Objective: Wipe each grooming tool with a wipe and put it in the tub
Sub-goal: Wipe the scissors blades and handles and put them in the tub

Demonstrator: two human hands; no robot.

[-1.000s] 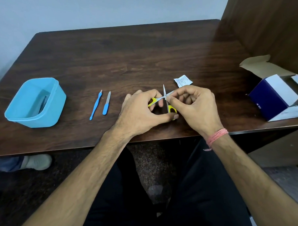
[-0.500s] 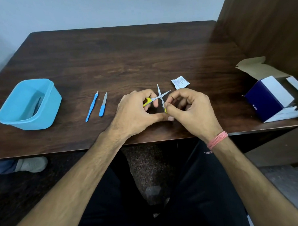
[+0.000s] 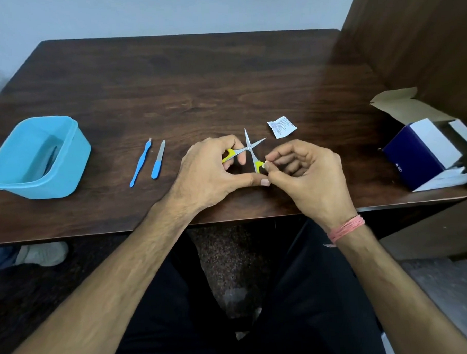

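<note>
Toward the left edge of the surface [image 3: 169, 80] stands the blue tub [image 3: 73, 157], with something dark already lying in it, too dim to name. Just right of it, near the front edge, lie two blue tools side by side, a slim pick [image 3: 140, 162] and a nail file [image 3: 158, 160], both not yet in the tub. At the middle of the front edge the left hand [image 3: 208, 175] has its grip round the yellow handles of the small scissors [image 3: 248, 149], blades spread open and pointing away; the right hand [image 3: 311, 176] pinches a small white wipe [image 3: 266, 165] against the nearer yellow handle. To do this well, I judge the blades should stay spread and steady while the wipe runs along each arm from pivot outward, fingers behind the edges. A torn sachet [image 3: 281, 126] lies just beyond, an open box [image 3: 424, 152] at the right edge. Against half a second ago, the right hand's wipe has slid from the pivot down to the handle.
</note>
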